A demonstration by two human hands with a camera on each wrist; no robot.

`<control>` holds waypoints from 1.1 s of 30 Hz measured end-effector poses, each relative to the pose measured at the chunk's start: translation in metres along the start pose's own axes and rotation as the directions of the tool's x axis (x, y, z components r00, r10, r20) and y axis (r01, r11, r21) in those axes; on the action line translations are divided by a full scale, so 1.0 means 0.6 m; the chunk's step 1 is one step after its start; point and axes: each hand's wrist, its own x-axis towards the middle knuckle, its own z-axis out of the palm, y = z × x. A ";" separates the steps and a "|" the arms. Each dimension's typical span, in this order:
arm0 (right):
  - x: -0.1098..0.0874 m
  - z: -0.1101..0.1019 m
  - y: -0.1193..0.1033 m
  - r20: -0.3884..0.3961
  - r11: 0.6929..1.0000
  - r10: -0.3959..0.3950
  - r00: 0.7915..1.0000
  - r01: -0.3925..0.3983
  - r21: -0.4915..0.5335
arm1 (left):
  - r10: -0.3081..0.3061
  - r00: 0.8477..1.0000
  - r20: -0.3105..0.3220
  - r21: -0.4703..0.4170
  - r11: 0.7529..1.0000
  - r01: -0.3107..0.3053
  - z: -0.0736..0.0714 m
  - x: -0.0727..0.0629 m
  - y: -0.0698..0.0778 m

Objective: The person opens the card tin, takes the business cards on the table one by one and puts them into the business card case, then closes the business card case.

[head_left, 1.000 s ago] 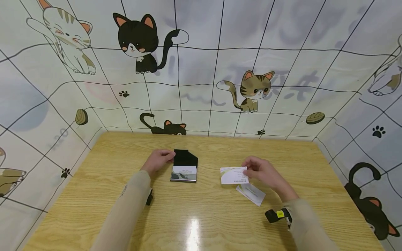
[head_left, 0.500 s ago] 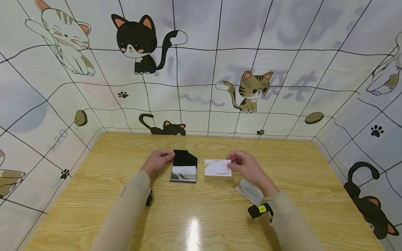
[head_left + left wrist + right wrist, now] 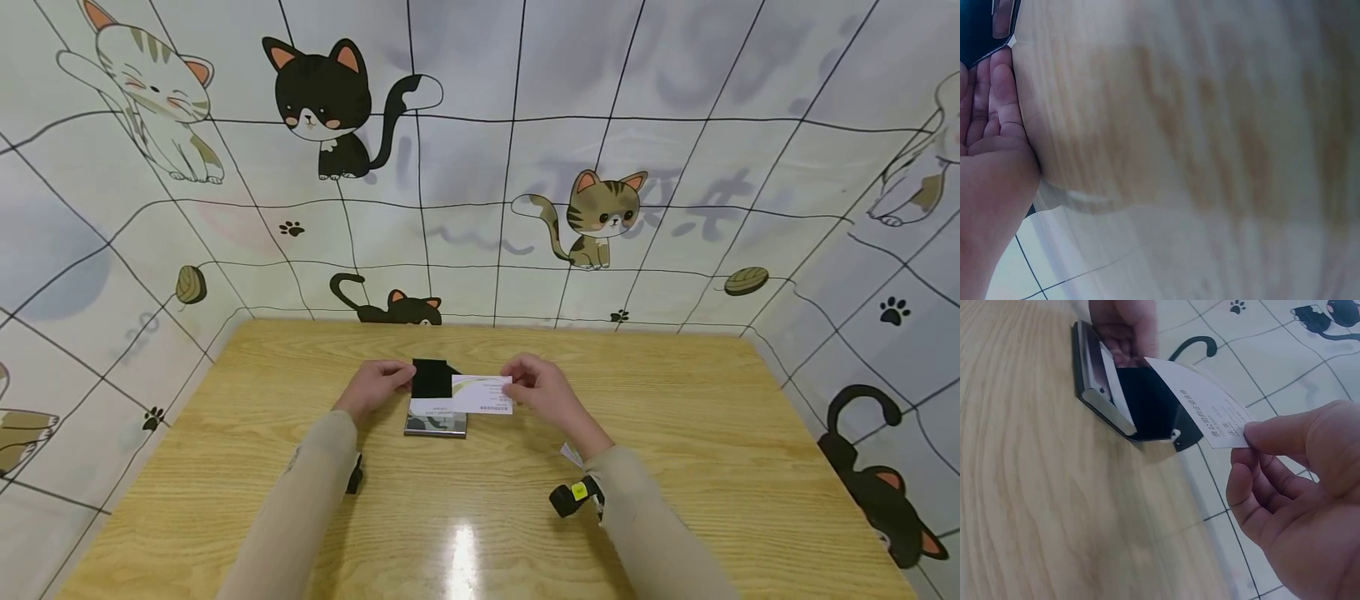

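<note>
An opened business card case lies on the table, its black flap folded back and white cards in its metal-edged tray. My left hand pinches the flap's left edge between thumb and fingers. With thumb and fingertips my right hand pinches a white business card by its right end. In the head view this card overlaps the right side of the case. The right wrist view shows the card slightly bent, raised beside the case, with printed text facing up.
Another business card lies on the wooden table, mostly hidden under my right forearm. A black wrist camera strap is on the right wrist. A cat-print curtain stands along the table's back and sides.
My right hand has carried its card leftward from near the loose card to over the case. The left hand keeps its place on the flap.
</note>
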 end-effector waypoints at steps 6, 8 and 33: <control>0.019 0.039 -0.002 -0.036 1.000 0.011 0.999 -0.011 0.001 | -0.016 1.000 0.007 -0.009 1.000 0.016 -0.001 0.002 -0.003; 0.025 0.051 -0.001 -0.047 1.000 0.013 0.999 -0.013 0.000 | -0.017 1.000 0.009 -0.013 1.000 0.017 -0.001 0.002 -0.005; 0.066 0.134 0.020 -0.108 0.990 0.099 0.989 -0.109 -0.088 | -0.007 1.000 0.005 0.002 1.000 0.007 -0.003 0.005 -0.004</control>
